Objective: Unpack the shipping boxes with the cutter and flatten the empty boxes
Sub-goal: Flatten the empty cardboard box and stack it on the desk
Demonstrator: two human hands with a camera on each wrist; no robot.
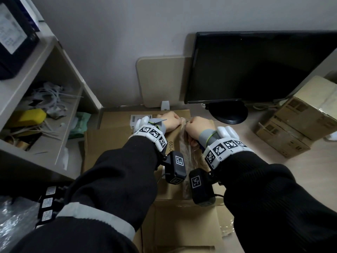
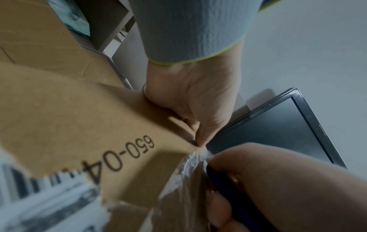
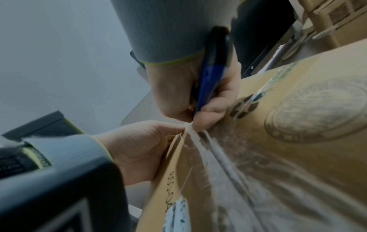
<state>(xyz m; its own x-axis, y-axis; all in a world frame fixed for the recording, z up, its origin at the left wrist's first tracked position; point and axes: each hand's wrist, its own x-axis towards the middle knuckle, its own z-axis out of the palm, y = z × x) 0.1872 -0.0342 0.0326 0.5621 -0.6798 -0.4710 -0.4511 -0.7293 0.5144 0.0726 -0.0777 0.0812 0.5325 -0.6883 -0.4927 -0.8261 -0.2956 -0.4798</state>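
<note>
We have the box (image 1: 127, 143) lying on the worktop (image 1: 300, 170) before us, its far edge at 12 o'clock, just short of the wall. A strip of clear tape (image 1: 186, 143) runs down its middle seam toward us.

Our left hand (image 1: 170, 121) is curled over the far edge of the box, thumb and fingers pinching the cardboard just left of the seam. Our right hand (image 1: 196, 128) is clamped round the blue cutter (image 3: 208, 78), its tip down at the tape where the seam meets the far edge. The two hands are nearly touching there.

Beyond the hands, at 1 o'clock, the foot of the monitor (image 1: 255, 66) stands near the box edge. At 3 o'clock, two stacked boxes (image 1: 295, 128) stand well apart from ours, with bare worktop between. At 9 o'clock the shelf (image 1: 45, 88) stands close beside the box. At 6 o'clock, an open box (image 1: 182, 225) lies under our forearms, touching the near edge.
</note>
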